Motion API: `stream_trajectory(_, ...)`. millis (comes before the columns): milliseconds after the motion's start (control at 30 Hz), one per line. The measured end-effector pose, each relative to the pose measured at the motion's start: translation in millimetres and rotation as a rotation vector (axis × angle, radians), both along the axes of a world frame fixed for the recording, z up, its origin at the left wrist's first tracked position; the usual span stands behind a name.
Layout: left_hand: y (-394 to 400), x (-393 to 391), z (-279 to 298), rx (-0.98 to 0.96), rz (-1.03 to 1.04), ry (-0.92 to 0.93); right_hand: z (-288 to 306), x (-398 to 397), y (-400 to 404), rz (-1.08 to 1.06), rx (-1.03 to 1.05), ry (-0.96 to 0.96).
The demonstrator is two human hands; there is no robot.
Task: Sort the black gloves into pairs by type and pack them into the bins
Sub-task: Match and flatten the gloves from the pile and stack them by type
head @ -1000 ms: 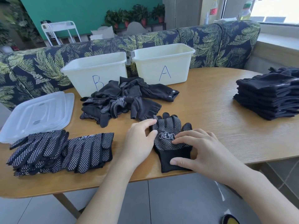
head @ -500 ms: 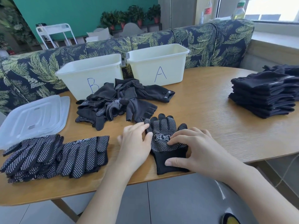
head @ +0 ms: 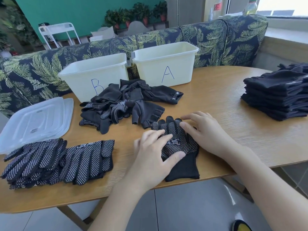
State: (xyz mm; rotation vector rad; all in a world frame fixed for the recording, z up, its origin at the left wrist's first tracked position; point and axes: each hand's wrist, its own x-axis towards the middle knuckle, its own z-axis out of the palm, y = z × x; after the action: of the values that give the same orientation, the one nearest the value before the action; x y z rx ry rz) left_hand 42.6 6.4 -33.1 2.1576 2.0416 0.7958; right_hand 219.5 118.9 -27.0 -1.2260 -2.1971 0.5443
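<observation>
Fingers [head: 164, 133] of the left hand [head: 154, 157] lie straight and spread on the palm of a dotted glove [head: 179, 144], with the thumb across the place where the dots end and the plain cuff begins. The right hand [head: 205, 133] is also flat, its fingers [head: 185, 126] pressing on the finger part of the same glove. Neither hand is curled around anything; both only press. This glove lies flat near the front edge of the wooden bench [head: 216, 100], cuff toward the person. I cannot tell whether a second glove lies under it.

As for progress, I judge the task to be somewhere in the middle. Left of the hands, a stack of dotted gloves [head: 55, 162] is already laid out in order. At the right edge of the bench there is a tall stack of plain black gloves [head: 276, 97], neatly folded. Between the bins and the hands a mixed heap of gloves [head: 126, 104] is not yet sorted; it holds dotted and plain ones tangled together. Bin B [head: 93, 75] and bin A [head: 166, 64] stand side by side at the back of the bench, and from this angle nothing shows above their rims, so packing seems not yet begun. Clear lids [head: 35, 119] lie stacked at the left, off the bins.
</observation>
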Motion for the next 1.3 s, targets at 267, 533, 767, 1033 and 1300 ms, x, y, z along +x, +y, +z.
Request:
stream_trajectory(267, 2.3, -1.5, -0.5, -0.060, -0.003, 0.014, -2.6, -7.8, 10.8, -0.024, 0.044, 0.131)
stream_trajectory(533, 1.0, -0.3, 1.5, -0.077, -0.008, 0.017, -5.9, -6.3, 8.4, -0.057, 0.080, 0.105)
stream_trajectory(767, 0.4, 0.3, 2.3, -0.079, -0.006, 0.020, -5.4, -8.1, 5.1, -0.079, 0.090, -0.049)
stream_trajectory(1033, 0.6, 0.8, 2.8, -0.080, -0.007, 0.028, -6.8, -11.4, 8.4, -0.084, 0.114, -0.046)
stream_trajectory(1300, 0.7, 1.3, 2.4, -0.067, -0.005, 0.034, -7.6, -11.9, 7.3, -0.111, 0.208, 0.019)
